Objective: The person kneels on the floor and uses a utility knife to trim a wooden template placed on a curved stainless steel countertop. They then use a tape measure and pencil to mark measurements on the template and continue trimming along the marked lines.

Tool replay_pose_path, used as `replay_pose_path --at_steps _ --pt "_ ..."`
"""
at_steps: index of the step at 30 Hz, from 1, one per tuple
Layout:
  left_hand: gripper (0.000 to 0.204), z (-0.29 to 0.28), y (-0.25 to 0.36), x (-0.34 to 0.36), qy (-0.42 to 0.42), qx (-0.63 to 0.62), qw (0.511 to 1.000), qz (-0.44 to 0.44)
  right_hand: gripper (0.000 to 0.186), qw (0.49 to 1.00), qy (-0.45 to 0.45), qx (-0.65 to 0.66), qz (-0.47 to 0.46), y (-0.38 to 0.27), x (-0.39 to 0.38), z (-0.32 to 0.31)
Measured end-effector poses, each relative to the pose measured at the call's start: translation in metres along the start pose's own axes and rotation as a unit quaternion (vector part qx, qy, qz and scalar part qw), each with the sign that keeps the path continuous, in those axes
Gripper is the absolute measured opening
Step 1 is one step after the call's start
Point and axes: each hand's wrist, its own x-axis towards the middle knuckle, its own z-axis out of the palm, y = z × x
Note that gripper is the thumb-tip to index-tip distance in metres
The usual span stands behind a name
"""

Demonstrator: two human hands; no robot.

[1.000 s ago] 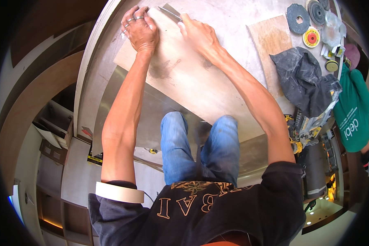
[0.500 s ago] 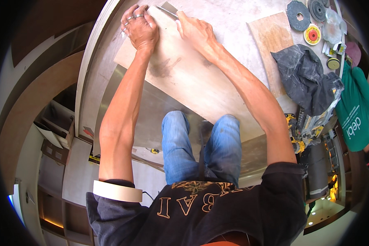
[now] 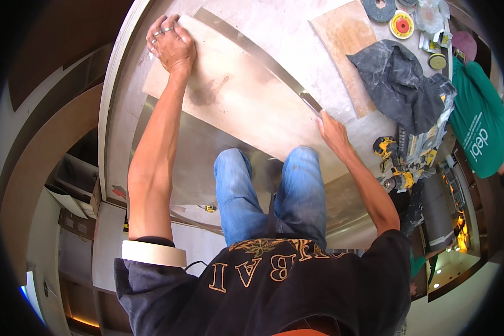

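A pale wooden board with a dark smudge lies slantwise across a shiny metallic sheet. My left hand, wearing rings, bears down on the board's far left corner with its fingers bent around the edge. A narrow strip of the sheet shows along the board's right edge. Low on that edge, my right hand is closed around a slim silver utility knife. The knife's tip is too small to make out.
To the right lie a flat wooden piece, a crumpled dark cloth, sanding discs and yellow-black power drills. A person in a green shirt is at the far right. A tape roll circles my left upper arm.
My right hand has drawn the knife down along the board's right edge, from the far end toward me. My left hand stays on the board's far corner. The view has shifted slightly.
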Motion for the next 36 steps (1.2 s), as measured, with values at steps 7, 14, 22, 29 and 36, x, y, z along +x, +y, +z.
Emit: replay_pose_path --at_steps 7,14,22,29,36 --pt "0.025 0.001 0.005 0.003 0.000 -0.007 1.000 -0.007 0.022 0.983 0.100 0.087 -0.128 -0.137 0.107 -0.062" --pt "0.024 -0.002 0.007 0.005 -0.004 0.001 1.000 -0.017 0.018 0.957 0.143 0.115 -0.225 -0.238 0.201 -0.097" --pt "0.024 -0.002 0.007 0.002 -0.004 0.007 1.000 -0.010 0.018 0.959 0.133 0.103 -0.227 -0.239 0.209 -0.094" --pt "0.027 -0.006 0.006 0.005 0.015 0.002 1.000 0.007 0.023 0.959 0.117 0.082 -0.246 -0.230 0.201 -0.096" --pt "0.029 -0.001 0.008 0.009 0.013 -0.011 1.000 0.007 0.035 1.000 0.008 0.008 -0.022 -0.028 0.033 -0.003"
